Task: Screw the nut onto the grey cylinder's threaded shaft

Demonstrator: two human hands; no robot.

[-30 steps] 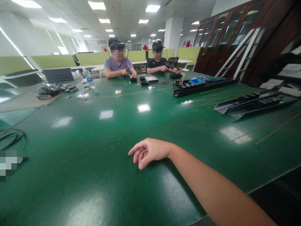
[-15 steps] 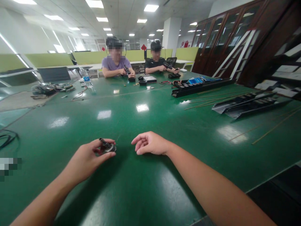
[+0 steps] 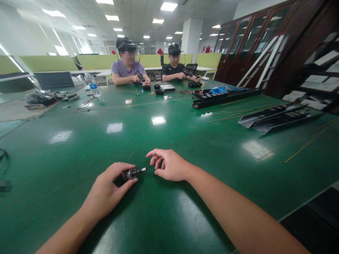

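My left hand grips a small dark metal cylinder between thumb and fingers, just above the green table mat. The cylinder has a ribbed body and a thin silver tip pointing right. My right hand lies on the mat with its fingers loosely apart, holding nothing. Its fingertips are close to that silver tip but do not touch it.
Across the table, two seated people handle small dark tools. Long black rails and brass rods lie to the right. A water bottle and tangled electronics stand far left. Glass-fronted cabinets line the right.
My left hand has come into view from the lower left with the cylinder. It has turned the cylinder so the tip points right, towards my right hand. The view has tilted slightly.
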